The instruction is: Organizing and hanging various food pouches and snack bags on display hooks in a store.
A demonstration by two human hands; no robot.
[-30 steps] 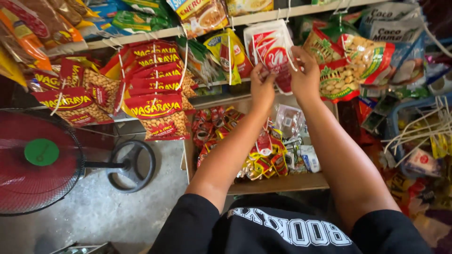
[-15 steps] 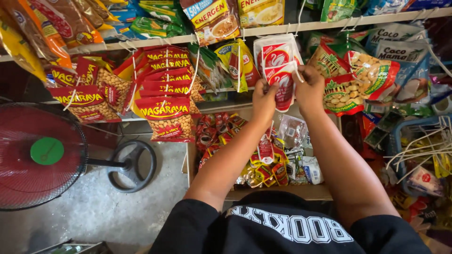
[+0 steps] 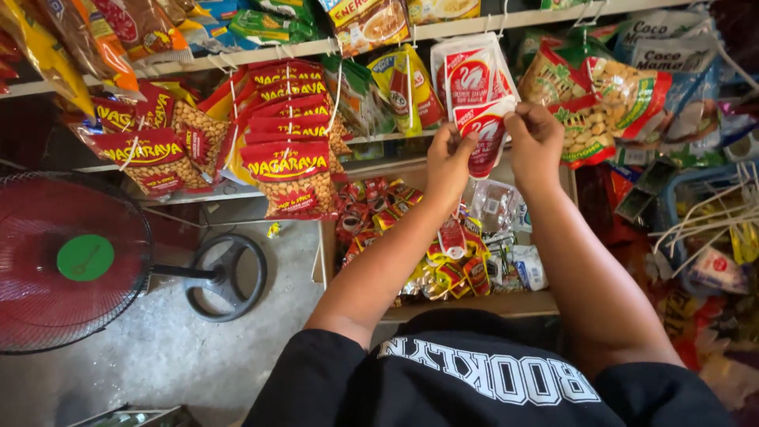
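We have both hands raised to the hanging strip of red-and-white sachets, which dangles from the white shelf edge straight ahead of us, its long axis running top to bottom. The lowest sachet sits directly between our hands — our left hand pinches its left edge, our right hand its upper right corner, so the packet lies at the fingertips of both and neither hand is clearly nearer. Fingers on each hand are narrowed to a pinch on the sachet; the thumbs face inward toward one another.

Both forearms reach up and forward from the black shirt, the left angled in from lower left, the right rising more steeply, wrists bent slightly back.

Around the strip hang peanut packs in red wrappers to the left and bags of mixed nuts to the right — close beside the right hand. Below our arms a box of small foil packets sits on the surface, and a red floor fan stands well off to the left.
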